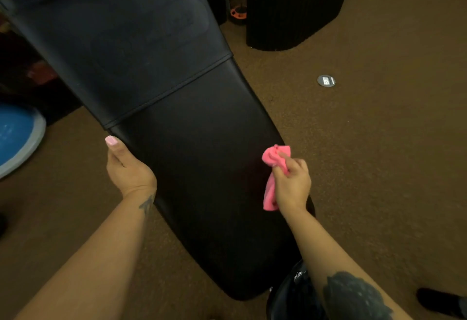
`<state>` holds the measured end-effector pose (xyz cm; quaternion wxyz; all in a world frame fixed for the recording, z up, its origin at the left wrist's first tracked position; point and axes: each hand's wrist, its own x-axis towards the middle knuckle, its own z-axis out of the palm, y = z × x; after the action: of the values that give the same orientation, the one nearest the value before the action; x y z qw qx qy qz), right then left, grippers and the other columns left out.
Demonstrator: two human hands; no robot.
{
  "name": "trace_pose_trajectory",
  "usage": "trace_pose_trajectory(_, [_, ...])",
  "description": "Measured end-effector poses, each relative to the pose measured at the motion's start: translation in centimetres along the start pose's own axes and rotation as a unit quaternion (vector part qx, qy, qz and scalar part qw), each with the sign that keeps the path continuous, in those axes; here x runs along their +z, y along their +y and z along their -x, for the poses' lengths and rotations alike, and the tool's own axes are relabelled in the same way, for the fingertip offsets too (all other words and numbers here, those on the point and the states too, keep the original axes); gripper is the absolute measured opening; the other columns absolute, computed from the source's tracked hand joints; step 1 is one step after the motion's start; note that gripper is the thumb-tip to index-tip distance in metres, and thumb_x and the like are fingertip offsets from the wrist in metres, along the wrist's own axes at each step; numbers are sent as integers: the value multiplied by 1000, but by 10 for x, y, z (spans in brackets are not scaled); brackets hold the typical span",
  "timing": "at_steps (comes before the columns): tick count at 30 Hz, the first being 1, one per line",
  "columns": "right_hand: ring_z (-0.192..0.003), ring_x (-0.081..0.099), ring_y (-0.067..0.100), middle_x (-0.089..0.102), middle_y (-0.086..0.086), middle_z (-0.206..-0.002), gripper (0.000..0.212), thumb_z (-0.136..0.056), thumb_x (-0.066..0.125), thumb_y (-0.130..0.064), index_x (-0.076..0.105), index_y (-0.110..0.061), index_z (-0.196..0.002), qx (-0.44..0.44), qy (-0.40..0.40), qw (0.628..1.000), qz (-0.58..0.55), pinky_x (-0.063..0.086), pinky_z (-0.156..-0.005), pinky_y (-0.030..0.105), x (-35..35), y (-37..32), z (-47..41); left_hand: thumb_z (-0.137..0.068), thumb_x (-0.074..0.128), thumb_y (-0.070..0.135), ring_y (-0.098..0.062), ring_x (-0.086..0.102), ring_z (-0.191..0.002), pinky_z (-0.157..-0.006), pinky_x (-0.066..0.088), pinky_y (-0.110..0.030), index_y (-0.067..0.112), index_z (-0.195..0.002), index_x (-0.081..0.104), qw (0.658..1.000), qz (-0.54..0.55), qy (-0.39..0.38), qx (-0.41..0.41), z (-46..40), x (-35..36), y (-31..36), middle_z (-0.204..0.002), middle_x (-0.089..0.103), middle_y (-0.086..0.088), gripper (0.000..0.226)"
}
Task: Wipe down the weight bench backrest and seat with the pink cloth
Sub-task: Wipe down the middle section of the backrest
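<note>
The black padded weight bench backrest (141, 49) runs from the top left down to a seam, and below it the narrower black pad (202, 180) reaches toward me. My right hand (292, 183) grips the bunched pink cloth (274, 158) at the pad's right edge; part of the cloth hangs below my fingers. My left hand (127, 168) holds the pad's left edge just below the seam, thumb up on the rim and fingers hidden underneath.
Brown carpet (366, 155) surrounds the bench. A blue and grey round object (17, 137) lies at the left, a black ribbed cylinder (290, 9) stands behind, a round floor outlet (326, 81) sits to the right, and a dark shoe (439, 302) is at the bottom right.
</note>
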<state>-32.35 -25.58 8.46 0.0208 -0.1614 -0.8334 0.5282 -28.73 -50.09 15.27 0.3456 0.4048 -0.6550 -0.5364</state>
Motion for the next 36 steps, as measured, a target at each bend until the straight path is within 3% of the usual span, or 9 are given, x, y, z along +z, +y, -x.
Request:
trace_pose_trajectory(8, [-88,52,12,47,-5,-97,26,-88,56,-19,65,-18,-112,62,50,997,16,36,-77,25,-11,11,-13,-104,25,44,7,46,-71,-68,37,0,35,-76,46,1000,-1,0,-1,5,0,6,-78,47,17,37])
trace_pose_trajectory(13, [-81,48,2,48,-9,-99,30,-86,58,-16,64,-22,-115,14,1,1000,6,36,-77,21,-4,14,3,-104,25,45,7,49,-74,-70,38,-2,35,-77,49,1000,-1,1,-1,4,0,6,-79,49,18,37])
trace_pose_trajectory(18, [-82,50,6,48,-8,-96,24,-88,57,-21,66,-20,-110,82,34,996,25,34,-74,23,-16,37,3,-104,25,43,7,51,-79,-74,40,-4,31,-88,54,1000,7,2,6,2,0,2,-83,53,18,35])
trace_pose_trajectory(21, [-79,49,7,48,-6,-95,24,-88,56,-23,66,-21,-111,57,56,996,26,35,-74,25,-11,21,-9,-105,25,41,10,51,-77,-73,39,-3,34,-82,52,1000,17,-1,2,3,0,4,-82,53,18,36])
trace_pose_trajectory(24, [-81,48,4,47,-9,-96,28,-87,56,-19,64,-23,-114,3,25,999,23,36,-76,23,-5,16,-2,-105,25,40,10,52,-77,-72,38,-1,35,-81,50,1000,22,-1,5,4,0,5,-82,52,18,36])
trace_pose_trajectory(27, [-79,46,-2,48,-12,-98,31,-86,59,-15,64,-24,-115,17,-12,999,33,35,-77,21,-11,34,13,-105,25,39,8,50,-74,-71,38,-1,33,-79,50,1000,22,2,14,3,0,3,-81,51,17,37])
trace_pose_trajectory(31, [-82,51,6,48,-8,-97,24,-88,56,-18,66,-17,-109,70,32,996,45,34,-75,24,-21,40,4,-105,25,40,8,50,-73,-71,38,-1,33,-79,50,1000,24,-2,11,2,0,2,-80,50,16,37])
trace_pose_trajectory(36, [-80,48,-1,48,-11,-98,29,-85,59,-16,65,-25,-112,0,13,1000,-9,37,-77,20,1,12,7,-105,26,39,12,48,-64,-69,37,-1,34,-75,47,1000,26,1,16,5,1,4,-75,47,17,37])
